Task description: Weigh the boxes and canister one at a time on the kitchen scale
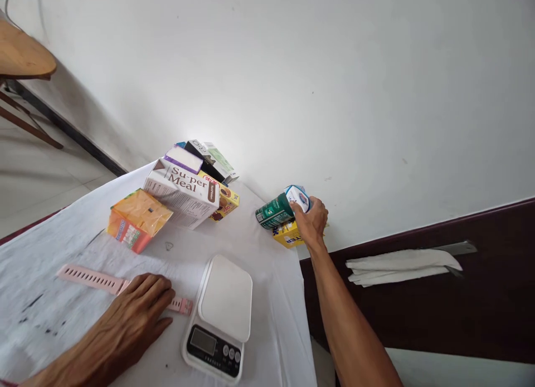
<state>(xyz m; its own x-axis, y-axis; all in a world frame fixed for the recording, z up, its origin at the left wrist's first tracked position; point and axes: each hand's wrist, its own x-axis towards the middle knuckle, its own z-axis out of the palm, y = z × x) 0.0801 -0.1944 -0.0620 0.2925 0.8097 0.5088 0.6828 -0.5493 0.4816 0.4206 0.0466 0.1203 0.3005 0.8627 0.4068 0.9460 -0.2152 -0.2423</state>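
My left hand lies over the middle of a pink watch on the white cloth, fingers curled onto it; the watch face is hidden, and both strap ends stick out. At the far right corner my right hand is closed on a white and blue pack, thumb on its near side. A green can lies tilted against that pack's left. Beneath them is a yellow box. A white kitchen scale with a blank-looking display stands between my arms, nothing on its plate.
Left of centre stand a Su-per Meal box, an orange packet, a yellow biscuit box and a black and white box. A wall rises behind the table. White cloth hangs over a dark ledge at right; a wooden chair is far left.
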